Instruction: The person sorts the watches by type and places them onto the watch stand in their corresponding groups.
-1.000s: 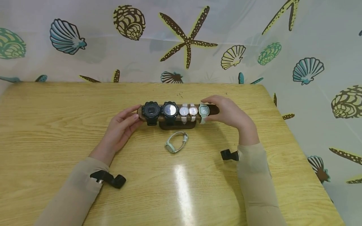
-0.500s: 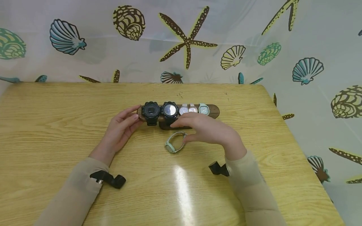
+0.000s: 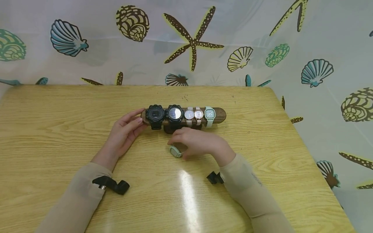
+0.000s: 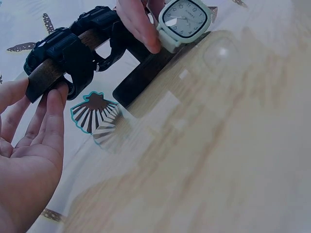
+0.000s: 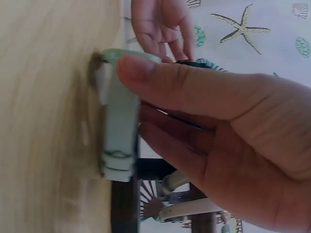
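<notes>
My left hand (image 3: 123, 131) pinches the left end of a wooden watch stand bar (image 3: 220, 116), thumb in front and fingers beneath it in the left wrist view. My right hand (image 3: 198, 142) is just in front of the stand, at a loose mint-green wristwatch (image 3: 175, 151). In the right wrist view, the thumb lies on the pale green strap (image 5: 121, 116) with the fingers on its other side. The square dial (image 4: 185, 19) faces the left wrist camera. Part of this watch's strap is hidden behind my right hand in the head view.
On the bar sit two bulky black watches (image 3: 156, 114), two small watches with pale straps (image 3: 189, 114) and a mint square-faced watch (image 3: 209, 114). A dark base (image 3: 169, 130) shows under the bar. All rests on a wooden table (image 3: 73, 136) before a shell-printed cloth (image 3: 99, 19).
My right hand has left the bar's right end, moved left and toward me, and taken hold of the loose mint watch. My left hand has stayed at the bar's left end.
</notes>
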Tool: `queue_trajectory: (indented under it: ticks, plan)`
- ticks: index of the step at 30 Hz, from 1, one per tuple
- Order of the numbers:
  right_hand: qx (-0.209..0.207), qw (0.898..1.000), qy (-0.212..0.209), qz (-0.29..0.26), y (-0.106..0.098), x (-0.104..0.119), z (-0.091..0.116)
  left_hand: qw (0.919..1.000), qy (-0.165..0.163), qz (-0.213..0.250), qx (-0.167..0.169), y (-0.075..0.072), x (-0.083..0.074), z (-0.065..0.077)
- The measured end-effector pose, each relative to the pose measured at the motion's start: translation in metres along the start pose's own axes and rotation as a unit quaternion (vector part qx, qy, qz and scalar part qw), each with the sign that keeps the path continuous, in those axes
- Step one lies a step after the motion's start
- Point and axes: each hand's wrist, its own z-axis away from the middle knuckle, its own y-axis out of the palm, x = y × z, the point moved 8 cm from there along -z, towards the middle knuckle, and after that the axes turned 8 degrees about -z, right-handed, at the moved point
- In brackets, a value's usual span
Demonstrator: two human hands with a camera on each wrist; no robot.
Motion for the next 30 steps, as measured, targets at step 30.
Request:
queue_trajectory:
  ticks: [30]
  plan:
    - [-0.127,0.986,-0.108,0.003,-0.034,0.018,0.04,1.0,0.001,-0.001,-0.001,-0.003,0.002,0.0]
